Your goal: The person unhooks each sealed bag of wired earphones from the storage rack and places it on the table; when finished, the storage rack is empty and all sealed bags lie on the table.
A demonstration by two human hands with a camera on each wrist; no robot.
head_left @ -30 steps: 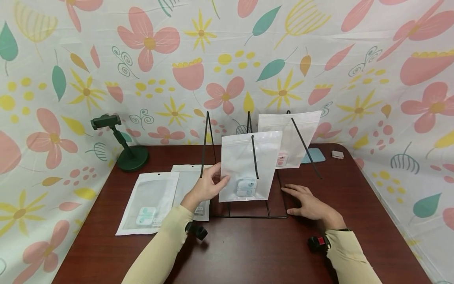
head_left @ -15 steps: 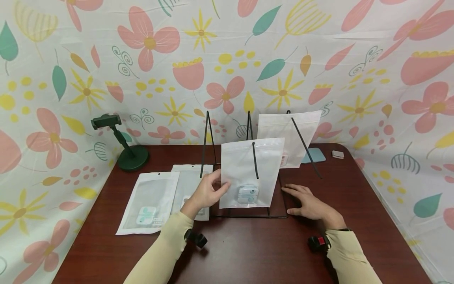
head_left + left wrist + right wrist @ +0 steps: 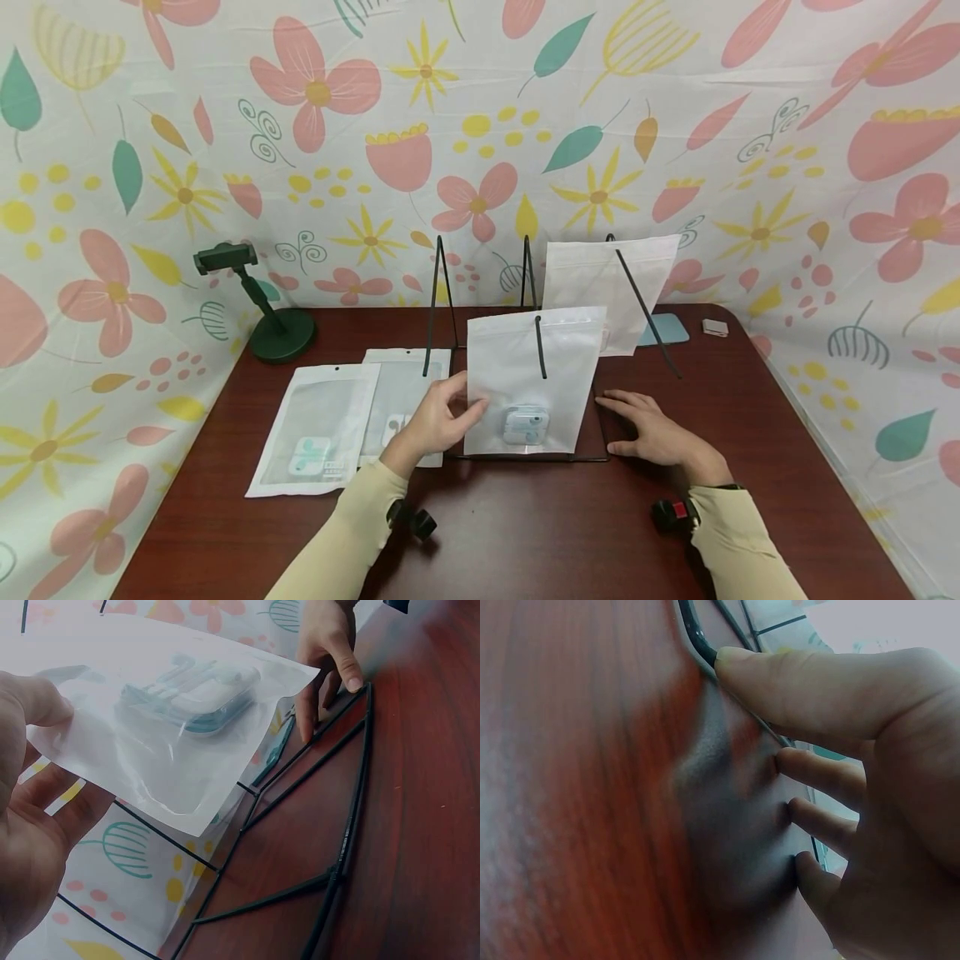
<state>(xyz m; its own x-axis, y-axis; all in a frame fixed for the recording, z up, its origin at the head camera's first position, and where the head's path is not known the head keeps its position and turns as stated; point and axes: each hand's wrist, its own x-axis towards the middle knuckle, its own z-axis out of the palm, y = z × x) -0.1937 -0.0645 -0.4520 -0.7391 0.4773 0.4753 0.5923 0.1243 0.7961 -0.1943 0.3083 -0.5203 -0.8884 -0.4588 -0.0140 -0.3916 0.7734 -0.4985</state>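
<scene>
- Bottom of head view: cream sleeves (image 3: 341, 525), wrist cameras (image 3: 423, 524) strapped on, all over brown table (image 3: 525, 533).
- Right of centre: right hand (image 3: 652, 429) spread, gripping nothing. Thumb on front corner of wire rack (image 3: 592, 459), other fingers splayed by the side rod; cannot tell how many touch. Probably there to brace the light frame against sliding or tipping.
- Centre: left hand (image 3: 435, 417) pinching left edge of white pouch (image 3: 532, 358), thumb in front, fingers behind. Probably taken by the edge to steer it while leaving the prong side unobstructed.
- Same spot: white pouch on middle prong, threaded near its top edge, prong end showing in front. Small case (image 3: 526, 425) low inside; likely weighs the bottom down and helps it hang.
- Left of centre: front pouch (image 3: 330, 400) flat on table, partly over rear pouch (image 3: 405, 375). Both within reach of left hand, perhaps for that reason.
- Farther, right of centre: far pouch (image 3: 592, 275) on right prong, partly behind the centre one. Separate prongs, presumably for spacing.
- Back left: green stand (image 3: 281, 333), upright.
- Back right: blue flat thing (image 3: 667, 328), small pale object (image 3: 715, 327).
- Farthest: floral cloth (image 3: 480, 83) as backdrop, likely to screen off surroundings.
</scene>
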